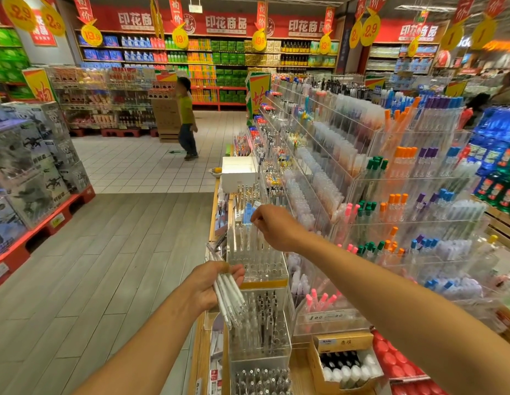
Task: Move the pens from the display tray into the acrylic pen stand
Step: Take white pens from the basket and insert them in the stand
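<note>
White pens (pixel 229 292) lie in a bundle across the left hand (pixel 211 283), whose fingers curl around them at the near left edge of the stationery counter. The forearm reaches in from the lower left, palm turned up and rightward. The right hand (pixel 272 223), its arm stretched in from the lower right, hangs knuckles-up over the acrylic pen stand (pixel 256 260), fingertips pinched on the top of a clear pen (pixel 255 238) standing in it. Just right and nearer, a price label (pixel 326 317) reads "1.00". Far overhead, red banners (pixel 225 24) read "印花商品", and yellow tags (pixel 91 35) show "19.9" and "2.9".
</note>
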`<state>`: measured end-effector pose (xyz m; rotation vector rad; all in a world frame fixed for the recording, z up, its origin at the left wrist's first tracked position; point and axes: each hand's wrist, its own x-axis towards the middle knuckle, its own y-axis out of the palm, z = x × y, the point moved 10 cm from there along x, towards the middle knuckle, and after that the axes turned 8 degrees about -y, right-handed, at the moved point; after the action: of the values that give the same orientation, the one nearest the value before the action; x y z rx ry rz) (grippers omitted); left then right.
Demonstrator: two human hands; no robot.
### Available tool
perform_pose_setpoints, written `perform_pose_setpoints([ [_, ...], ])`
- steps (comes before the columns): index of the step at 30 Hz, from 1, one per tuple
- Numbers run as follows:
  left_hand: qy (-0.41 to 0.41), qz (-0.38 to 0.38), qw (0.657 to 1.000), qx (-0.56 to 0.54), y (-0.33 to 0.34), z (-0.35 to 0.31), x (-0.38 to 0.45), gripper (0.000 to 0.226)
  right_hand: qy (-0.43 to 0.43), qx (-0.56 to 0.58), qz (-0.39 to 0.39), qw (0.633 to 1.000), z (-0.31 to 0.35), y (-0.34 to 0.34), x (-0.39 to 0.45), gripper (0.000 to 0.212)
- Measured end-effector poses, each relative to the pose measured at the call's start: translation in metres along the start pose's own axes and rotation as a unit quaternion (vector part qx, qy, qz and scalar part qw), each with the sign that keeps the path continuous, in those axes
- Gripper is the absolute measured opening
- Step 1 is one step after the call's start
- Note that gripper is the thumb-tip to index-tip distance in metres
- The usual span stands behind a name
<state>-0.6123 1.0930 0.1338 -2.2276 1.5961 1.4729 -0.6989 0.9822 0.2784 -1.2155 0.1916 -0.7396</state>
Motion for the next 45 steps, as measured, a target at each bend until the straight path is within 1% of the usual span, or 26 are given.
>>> perform_pose_setpoints([
  [5, 0.009, 0.008, 1.0, -0.004, 0.002, -0.001, -0.002, 0.026, -0.031, -0.075, 0.014, 0.997, -0.004, 0.019, 0.0, 0.021],
  [8, 0.02, 0.012, 1.0, -0.014, 0.003, -0.003, -0.002, 0.03, -0.028, -0.099, 0.007, 0.995, -0.001, 0.02, 0.001, 0.021],
  [11, 0.023, 0.014, 1.0, -0.006, 0.005, -0.002, -0.001, 0.026, -0.014, -0.096, 0.008, 0.995, 0.002, 0.017, 0.003, 0.025],
  [13, 0.024, 0.014, 1.0, 0.001, 0.005, -0.002, -0.001, 0.022, -0.001, -0.059, -0.023, 0.998, 0.006, 0.01, 0.0, 0.028],
  [14, 0.023, 0.019, 1.0, 0.004, 0.006, -0.002, -0.001, 0.02, -0.001, -0.022, -0.037, 0.999, 0.01, 0.006, -0.001, 0.026],
  [15, 0.023, 0.03, 0.999, 0.006, 0.009, -0.002, -0.001, 0.018, 0.0, 0.024, -0.034, 0.999, 0.014, 0.008, -0.002, 0.023],
  [17, 0.024, 0.051, 0.998, 0.01, 0.014, -0.002, -0.003, 0.016, 0.017, 0.095, 0.023, 0.995, 0.022, 0.022, -0.004, 0.022],
  [19, 0.031, 0.061, 0.997, 0.026, 0.019, -0.003, -0.005, 0.014, 0.047, 0.133, 0.076, 0.987, 0.022, 0.039, -0.008, 0.022],
  [23, 0.033, 0.071, 0.995, 0.057, 0.023, -0.001, -0.01, 0.012, 0.112, 0.23, 0.096, 0.962, 0.014, 0.057, -0.017, 0.021],
  [27, 0.034, 0.087, 0.995, 0.044, 0.025, 0.002, -0.011, 0.01, 0.139, 0.26, 0.101, 0.95, 0.011, 0.058, -0.022, 0.02],
  [30, 0.04, 0.065, 0.997, 0.009, 0.018, -0.002, -0.008, 0.012, 0.149, 0.258, 0.093, 0.95, 0.008, 0.047, -0.021, 0.021],
  [31, 0.04, 0.049, 0.998, -0.002, 0.014, -0.003, -0.006, 0.01, 0.145, 0.26, 0.084, 0.951, 0.009, 0.041, -0.02, 0.022],
  [32, 0.039, 0.027, 0.999, -0.015, 0.009, -0.005, -0.004, 0.008, 0.14, 0.271, 0.069, 0.95, 0.009, 0.034, -0.018, 0.023],
  [35, 0.03, -0.051, 0.997, -0.049, -0.009, -0.007, 0.001, 0.022, 0.135, 0.316, 0.003, 0.939, 0.005, 0.015, -0.014, 0.021],
  [38, 0.019, -0.079, 0.995, -0.062, -0.019, -0.005, 0.002, 0.023, 0.11, 0.253, -0.051, 0.96, -0.001, -0.002, -0.011, 0.008],
  [39, 0.016, -0.081, 0.995, -0.062, -0.021, -0.004, 0.003, 0.022, 0.094, 0.227, -0.058, 0.968, 0.001, -0.006, -0.011, 0.009],
  [42, 0.01, -0.082, 0.995, -0.059, -0.022, -0.003, 0.003, 0.018, 0.044, 0.152, -0.056, 0.986, 0.008, -0.008, -0.009, 0.012],
  [45, 0.007, -0.085, 0.995, -0.046, -0.022, -0.003, 0.001, 0.007, 0.02, 0.104, -0.05, 0.993, 0.013, -0.005, -0.008, 0.013],
])
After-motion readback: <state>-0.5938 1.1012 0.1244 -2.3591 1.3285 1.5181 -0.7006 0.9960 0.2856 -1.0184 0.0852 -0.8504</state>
